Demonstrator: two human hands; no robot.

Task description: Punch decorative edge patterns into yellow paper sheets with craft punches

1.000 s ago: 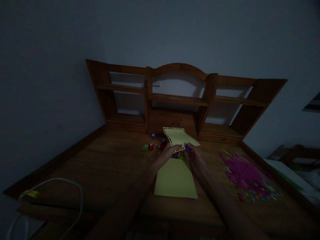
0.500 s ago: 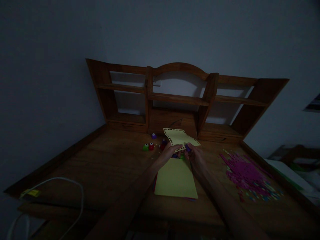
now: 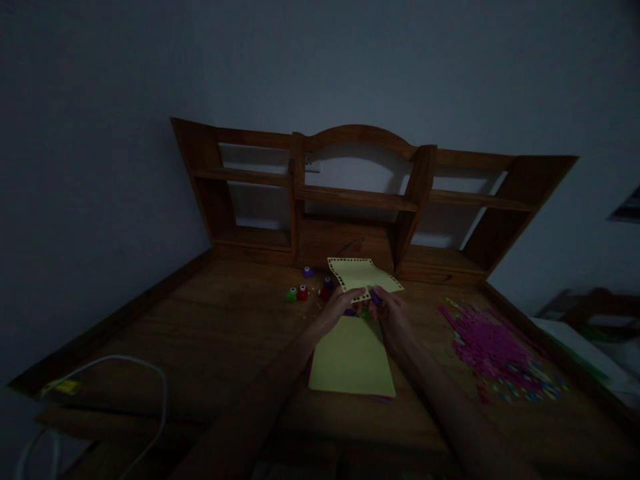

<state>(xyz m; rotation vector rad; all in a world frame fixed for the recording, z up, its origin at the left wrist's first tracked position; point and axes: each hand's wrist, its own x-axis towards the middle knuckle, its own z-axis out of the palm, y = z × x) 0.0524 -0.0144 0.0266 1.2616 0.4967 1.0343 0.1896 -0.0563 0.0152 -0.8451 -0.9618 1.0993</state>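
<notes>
The room is dim. My left hand (image 3: 339, 308) pinches the near edge of a yellow paper sheet (image 3: 361, 274) that has a row of small holes along its border. It is held up above the wooden desk (image 3: 200, 333). My right hand (image 3: 391, 313) is closed round a small purple paper punch (image 3: 376, 297) set on the sheet's near edge. Under both hands lies a stack of yellow sheets (image 3: 351, 357) flat on the desk.
Small punches, green (image 3: 291, 295), red (image 3: 302, 292) and purple (image 3: 308, 272), stand behind my left hand. A heap of pink paper bits (image 3: 487, 347) covers the desk's right side. A white cable (image 3: 125, 393) loops at the left front. A wooden shelf unit (image 3: 360, 193) rises at the back.
</notes>
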